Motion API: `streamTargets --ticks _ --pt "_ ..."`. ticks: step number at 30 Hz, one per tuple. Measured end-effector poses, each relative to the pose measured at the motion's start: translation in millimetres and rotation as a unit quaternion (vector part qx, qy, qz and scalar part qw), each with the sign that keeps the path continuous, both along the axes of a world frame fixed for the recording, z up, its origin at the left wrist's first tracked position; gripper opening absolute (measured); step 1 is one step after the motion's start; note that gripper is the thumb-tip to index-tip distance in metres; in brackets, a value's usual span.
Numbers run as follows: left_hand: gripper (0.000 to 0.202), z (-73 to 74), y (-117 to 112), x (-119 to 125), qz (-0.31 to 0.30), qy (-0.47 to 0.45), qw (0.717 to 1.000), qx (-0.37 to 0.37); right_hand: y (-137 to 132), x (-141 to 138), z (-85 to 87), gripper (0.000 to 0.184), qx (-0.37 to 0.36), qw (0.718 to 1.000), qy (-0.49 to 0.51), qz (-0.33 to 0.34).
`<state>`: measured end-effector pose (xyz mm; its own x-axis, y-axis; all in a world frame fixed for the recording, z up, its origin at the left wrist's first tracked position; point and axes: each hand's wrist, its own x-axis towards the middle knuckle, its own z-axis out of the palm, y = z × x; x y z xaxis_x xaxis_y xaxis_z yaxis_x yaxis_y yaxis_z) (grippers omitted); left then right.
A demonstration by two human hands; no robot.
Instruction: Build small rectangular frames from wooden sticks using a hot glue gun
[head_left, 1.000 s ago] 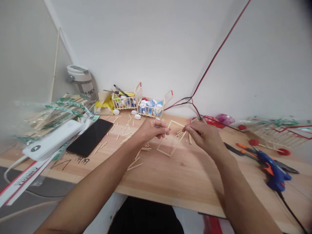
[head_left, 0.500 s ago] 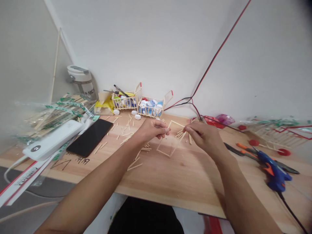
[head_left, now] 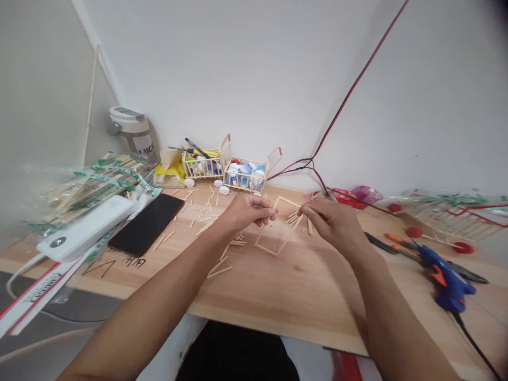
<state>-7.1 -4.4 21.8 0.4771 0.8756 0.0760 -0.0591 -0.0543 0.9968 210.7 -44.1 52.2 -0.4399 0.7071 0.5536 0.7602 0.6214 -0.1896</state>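
Note:
A thin rectangular frame of wooden sticks [head_left: 278, 233] is held over the wooden table [head_left: 301, 286] between both hands. My left hand [head_left: 248, 209] pinches its left side with closed fingers. My right hand [head_left: 329, 219] grips its right side, fingers closed round the sticks. Several loose short sticks [head_left: 206, 222] lie scattered on the table under and to the left of the hands.
Two small stick baskets [head_left: 242, 172] full of bottle caps stand at the back. A black phone [head_left: 148, 222], a white power bank [head_left: 85, 227] and bagged sticks [head_left: 91, 182] lie left. A blue glue gun [head_left: 444, 275], pliers [head_left: 397, 246], red caps and wires lie right.

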Motion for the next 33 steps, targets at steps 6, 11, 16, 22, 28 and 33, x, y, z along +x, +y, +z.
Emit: streamTargets --ticks 6,11,16,22,28,33 --pt "0.021 2.6 -1.5 0.4 0.001 0.0 1.0 -0.003 -0.4 -0.3 0.1 0.03 -0.006 1.0 0.003 0.004" --pt "0.023 2.3 -1.7 0.4 0.001 0.001 1.0 0.001 0.2 0.6 -1.0 0.031 -0.001 1.0 -0.003 0.0" --pt "0.023 0.0 0.0 0.1 0.001 0.001 1.0 0.003 0.4 1.0 -1.1 0.03 -0.001 1.0 -0.005 -0.003" --pt "0.021 -0.1 0.0 0.3 0.001 0.002 1.0 0.001 -0.5 0.2 -0.1 0.03 -0.002 1.0 -0.002 0.003" --pt "0.021 0.7 -0.5 0.6 0.005 0.005 1.0 -0.008 -0.7 -0.5 -0.5 0.032 -0.009 1.0 0.0 0.003" --pt "0.022 0.4 -0.4 0.4 0.001 0.005 1.0 -0.001 0.2 -0.2 -0.5 0.031 -0.012 1.0 0.001 0.006"
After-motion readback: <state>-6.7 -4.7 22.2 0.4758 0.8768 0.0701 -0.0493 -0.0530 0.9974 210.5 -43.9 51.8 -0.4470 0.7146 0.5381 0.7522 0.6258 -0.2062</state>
